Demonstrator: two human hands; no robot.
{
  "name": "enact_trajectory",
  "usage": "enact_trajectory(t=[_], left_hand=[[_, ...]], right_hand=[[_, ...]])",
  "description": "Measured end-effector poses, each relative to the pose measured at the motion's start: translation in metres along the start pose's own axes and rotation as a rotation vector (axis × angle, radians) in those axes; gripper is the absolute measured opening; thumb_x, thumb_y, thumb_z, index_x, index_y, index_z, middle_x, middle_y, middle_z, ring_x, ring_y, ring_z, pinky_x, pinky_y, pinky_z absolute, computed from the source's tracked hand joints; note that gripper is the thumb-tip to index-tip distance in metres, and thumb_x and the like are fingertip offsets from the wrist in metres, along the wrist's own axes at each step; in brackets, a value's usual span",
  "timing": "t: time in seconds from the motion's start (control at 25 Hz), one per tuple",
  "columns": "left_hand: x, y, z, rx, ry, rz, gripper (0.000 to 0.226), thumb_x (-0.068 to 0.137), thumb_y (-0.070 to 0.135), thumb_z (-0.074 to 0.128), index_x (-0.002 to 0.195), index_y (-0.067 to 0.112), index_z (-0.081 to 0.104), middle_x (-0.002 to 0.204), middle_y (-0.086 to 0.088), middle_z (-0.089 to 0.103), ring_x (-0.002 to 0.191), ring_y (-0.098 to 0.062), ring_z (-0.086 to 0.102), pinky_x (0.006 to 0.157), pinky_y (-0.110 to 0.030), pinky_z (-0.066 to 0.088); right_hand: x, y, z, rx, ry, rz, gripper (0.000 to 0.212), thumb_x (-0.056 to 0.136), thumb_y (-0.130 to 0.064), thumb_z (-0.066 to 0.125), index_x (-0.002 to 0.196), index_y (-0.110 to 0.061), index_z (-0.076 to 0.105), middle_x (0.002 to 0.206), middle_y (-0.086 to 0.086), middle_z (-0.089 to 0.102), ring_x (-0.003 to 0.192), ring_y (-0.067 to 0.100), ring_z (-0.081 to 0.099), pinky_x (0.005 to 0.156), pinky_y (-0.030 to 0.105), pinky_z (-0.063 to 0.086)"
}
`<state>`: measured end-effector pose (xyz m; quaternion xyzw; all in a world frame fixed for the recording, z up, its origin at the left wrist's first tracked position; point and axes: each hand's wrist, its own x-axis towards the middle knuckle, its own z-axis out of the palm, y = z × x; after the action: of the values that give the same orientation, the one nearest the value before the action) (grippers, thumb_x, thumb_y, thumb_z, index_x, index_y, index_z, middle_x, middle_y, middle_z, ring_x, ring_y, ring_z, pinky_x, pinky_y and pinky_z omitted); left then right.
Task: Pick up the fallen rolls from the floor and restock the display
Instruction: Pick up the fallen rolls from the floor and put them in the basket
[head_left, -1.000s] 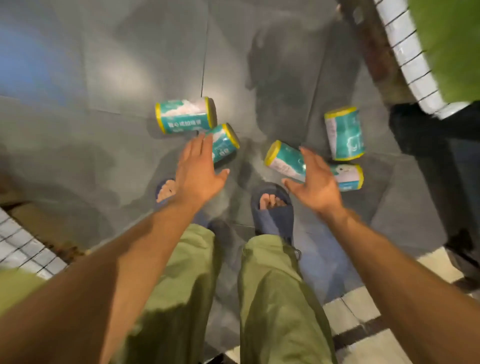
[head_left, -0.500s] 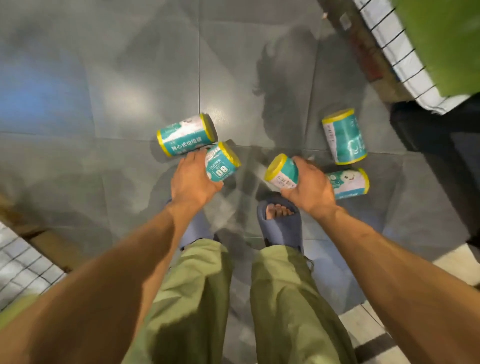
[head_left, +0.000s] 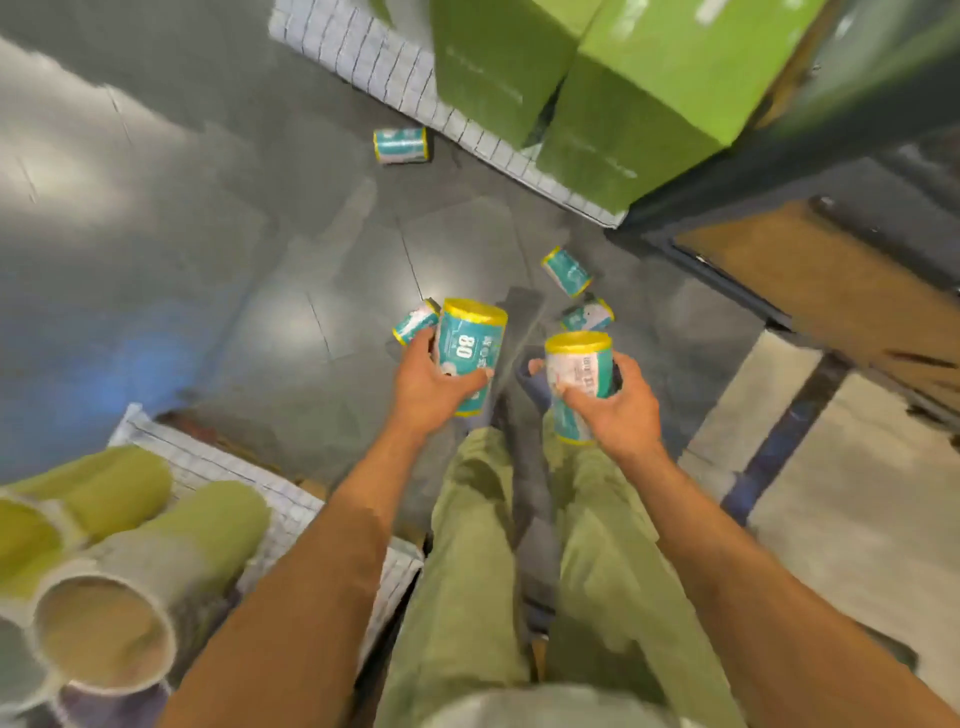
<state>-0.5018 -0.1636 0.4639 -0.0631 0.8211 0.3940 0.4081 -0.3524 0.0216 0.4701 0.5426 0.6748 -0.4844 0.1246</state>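
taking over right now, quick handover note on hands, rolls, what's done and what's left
Left hand grips one roll, held off the floor.
Right hand grips a second roll.
Four more lie on the floor: a near roll beside the left hand, two rolls ahead of the right hand, a far roll by the green boxes.
Done: two picked up.
Left: restock these, fetch the four.
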Motion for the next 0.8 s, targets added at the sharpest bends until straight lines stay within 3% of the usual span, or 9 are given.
enact_trajectory(t=[0.12, 0.2, 0.28, 0.36, 0.44, 0.6, 0.68, 0.8], left_hand=[[-0.077, 0.063, -0.024, 0.009, -0.068, 0.019, 0.050, 0.072, 0.018, 0.091, 0.108, 0.014, 0.056, 0.092, 0.008, 0.068, 0.072, 0.002, 0.066, 0.067, -0.023, 0.054], [-0.119, 0.095, -0.029, 0.061, -0.148, 0.046, 0.055, 0.067, 0.028, 0.093, 0.107, 0.013, 0.059, 0.094, 0.004, 0.070, 0.077, -0.003, 0.069, 0.072, -0.026, 0.060], [-0.145, 0.120, -0.020, 0.135, -0.222, 0.108, 0.065, 0.054, 0.046, 0.090, 0.106, 0.020, 0.061, 0.098, 0.001, 0.073, 0.085, -0.012, 0.073, 0.080, -0.040, 0.063], [-0.169, 0.145, 0.003, 0.210, -0.297, 0.164, 0.067, 0.050, 0.051, 0.089, 0.105, 0.024, 0.061, 0.099, 0.001, 0.074, 0.088, -0.017, 0.074, 0.081, -0.046, 0.062], [-0.203, 0.174, 0.041, 0.320, -0.378, 0.248, 0.057, 0.057, 0.040, 0.093, 0.102, 0.028, 0.060, 0.097, 0.005, 0.074, 0.086, -0.014, 0.073, 0.079, -0.041, 0.062], [-0.268, 0.212, 0.139, 0.449, -0.558, 0.371, 0.045, 0.072, 0.017, 0.091, 0.104, 0.023, 0.061, 0.094, 0.006, 0.072, 0.083, -0.013, 0.071, 0.065, -0.023, 0.057], [-0.301, 0.223, 0.191, 0.495, -0.632, 0.411, 0.043, 0.075, 0.017, 0.090, 0.106, 0.018, 0.061, 0.094, 0.003, 0.071, 0.080, -0.012, 0.070, 0.058, -0.017, 0.053], [-0.358, 0.227, 0.270, 0.589, -0.725, 0.472, 0.042, 0.078, 0.019, 0.089, 0.107, 0.019, 0.059, 0.095, 0.003, 0.070, 0.075, -0.005, 0.070, 0.053, -0.014, 0.051]], right_hand=[[-0.085, -0.018, -0.054, 0.215, 0.072, 0.064, 0.048, 0.076, -0.015, 0.089, 0.115, -0.015, 0.062, 0.099, -0.007, 0.070, 0.076, -0.011, 0.065, 0.069, 0.013, 0.053], [-0.132, -0.018, -0.087, 0.343, 0.156, 0.107, 0.047, 0.078, -0.014, 0.087, 0.117, -0.014, 0.062, 0.103, -0.005, 0.071, 0.077, -0.014, 0.065, 0.066, 0.009, 0.051], [-0.166, -0.009, -0.116, 0.496, 0.266, 0.168, 0.047, 0.079, -0.015, 0.088, 0.117, -0.011, 0.061, 0.107, -0.001, 0.072, 0.086, -0.004, 0.068, 0.074, 0.018, 0.057], [-0.194, 0.007, -0.146, 0.637, 0.372, 0.230, 0.048, 0.079, -0.017, 0.088, 0.118, -0.010, 0.061, 0.110, 0.002, 0.073, 0.096, 0.014, 0.071, 0.086, 0.038, 0.061], [-0.222, 0.032, -0.177, 0.762, 0.487, 0.290, 0.046, 0.078, -0.018, 0.088, 0.116, -0.015, 0.063, 0.109, 0.001, 0.074, 0.099, 0.020, 0.072, 0.089, 0.048, 0.060], [-0.269, 0.095, -0.231, 1.012, 0.714, 0.369, 0.040, 0.075, -0.026, 0.089, 0.106, -0.024, 0.063, 0.110, 0.005, 0.074, 0.096, 0.022, 0.073, 0.084, 0.052, 0.062], [-0.291, 0.127, -0.256, 1.106, 0.790, 0.405, 0.037, 0.074, -0.033, 0.089, 0.099, -0.029, 0.061, 0.110, 0.001, 0.073, 0.095, 0.020, 0.072, 0.084, 0.049, 0.062], [-0.322, 0.184, -0.294, 1.257, 0.868, 0.428, 0.033, 0.082, -0.025, 0.085, 0.097, -0.031, 0.056, 0.113, 0.003, 0.070, 0.089, 0.012, 0.068, 0.077, 0.037, 0.058]])
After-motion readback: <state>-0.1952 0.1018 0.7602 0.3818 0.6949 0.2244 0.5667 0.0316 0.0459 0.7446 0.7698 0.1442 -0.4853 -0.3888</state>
